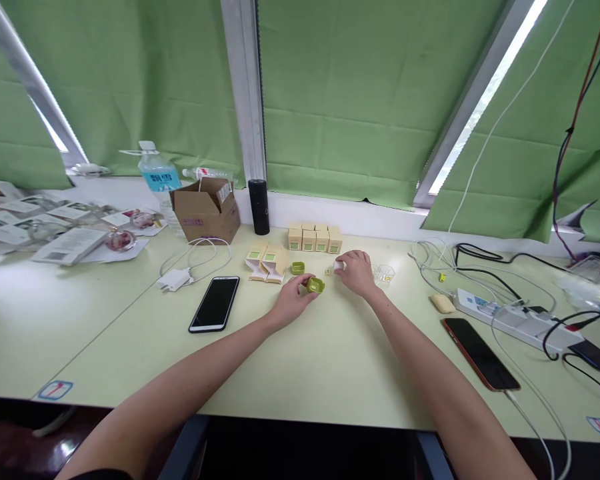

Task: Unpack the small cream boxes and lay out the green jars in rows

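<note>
My left hand (291,301) grips a small green cup-like container (315,285) by its side, its open top tilted toward me. A second green piece (298,268), shallow and square, lies just beyond it. My right hand (356,272) is closed on a small white piece (339,265) whose kind I cannot make out. Between the hands sits a tiny yellowish bit (328,271). Right of my right hand stand clear plastic cups (386,273) with something small and yellow inside. Two opened cartons (267,261) lie to the left of the green pieces.
Several small closed boxes (315,239) line the back. A white-screened-border phone (214,304), charger (175,280), cardboard box (207,212) and black flask (259,207) stand left. On the right are another phone (480,353), a power strip (505,320), cables and a beige mouse-shaped object (443,304).
</note>
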`<act>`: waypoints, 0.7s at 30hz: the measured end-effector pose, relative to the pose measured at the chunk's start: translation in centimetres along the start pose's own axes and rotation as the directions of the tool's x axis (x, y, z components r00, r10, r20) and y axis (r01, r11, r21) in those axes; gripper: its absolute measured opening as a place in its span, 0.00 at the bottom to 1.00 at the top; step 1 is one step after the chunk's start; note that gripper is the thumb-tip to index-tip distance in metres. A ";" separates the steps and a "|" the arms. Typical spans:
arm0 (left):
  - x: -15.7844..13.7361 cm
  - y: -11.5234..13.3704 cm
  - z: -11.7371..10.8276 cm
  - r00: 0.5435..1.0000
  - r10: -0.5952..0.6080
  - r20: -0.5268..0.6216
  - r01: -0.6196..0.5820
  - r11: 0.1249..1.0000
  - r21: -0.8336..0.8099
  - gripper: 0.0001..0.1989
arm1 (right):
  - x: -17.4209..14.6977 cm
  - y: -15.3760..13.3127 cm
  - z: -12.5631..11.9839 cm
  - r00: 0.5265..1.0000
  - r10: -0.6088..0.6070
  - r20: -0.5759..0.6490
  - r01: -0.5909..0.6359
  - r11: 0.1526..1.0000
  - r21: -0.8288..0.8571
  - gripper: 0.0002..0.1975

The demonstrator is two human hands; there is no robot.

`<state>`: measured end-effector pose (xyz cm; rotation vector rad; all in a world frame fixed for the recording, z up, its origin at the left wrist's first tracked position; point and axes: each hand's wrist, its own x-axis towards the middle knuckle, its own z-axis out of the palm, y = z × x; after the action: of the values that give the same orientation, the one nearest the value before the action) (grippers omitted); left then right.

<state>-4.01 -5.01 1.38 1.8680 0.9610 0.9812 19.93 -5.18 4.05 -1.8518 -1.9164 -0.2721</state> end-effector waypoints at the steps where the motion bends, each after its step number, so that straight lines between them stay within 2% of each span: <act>1: 0.0 0.0 0.0 1.000 0.003 -0.001 -0.003 1.000 0.000 0.21 | 0.1 0.1 0.1 1.000 0.000 0.010 0.000 1.000 -0.007 0.11; 11: 0.0 -0.1 0.1 1.000 0.014 -0.006 -0.014 1.000 -0.003 0.21 | -0.6 0.6 1.2 0.997 0.005 0.078 -0.001 0.999 -0.048 0.11; 16: 0.1 -0.1 0.1 1.000 0.024 -0.003 -0.024 1.000 -0.009 0.21 | -0.9 0.9 1.3 0.998 0.008 0.070 -0.005 0.999 -0.040 0.18; 21: 0.1 0.1 0.1 1.000 -0.003 0.005 0.003 1.000 -0.007 0.21 | -0.9 0.9 0.8 0.999 0.009 0.035 -0.009 1.000 -0.014 0.21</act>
<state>-3.91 -5.00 1.42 1.8623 0.9563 0.9765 20.64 -5.56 2.76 -1.8858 -1.9341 -0.2521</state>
